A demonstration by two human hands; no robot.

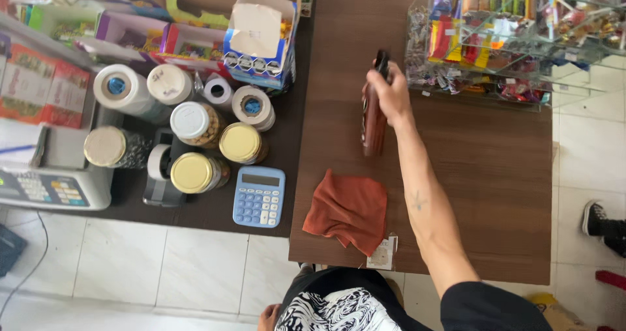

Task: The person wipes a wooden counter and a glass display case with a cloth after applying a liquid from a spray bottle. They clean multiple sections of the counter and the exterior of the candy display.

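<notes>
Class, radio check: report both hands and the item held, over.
Right hand shut on dark brown bottle, raised above wooden counter. Left hand low, grip unclear. Rust cloth lies nearby.

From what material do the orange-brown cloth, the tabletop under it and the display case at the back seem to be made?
The cloth looks like soft woven fabric, matte: it lies crumpled in folds. The tabletop seems wood or wood-look laminate, dark brown with visible grain lines and a low sheen. The display case appears to be clear glass or acrylic: sweets show through its walls, and the edges reflect light.

The left hand [268,317] is cut off by the bottom edge; the reddish-brown object [374,119] is blurred by motion.
</notes>
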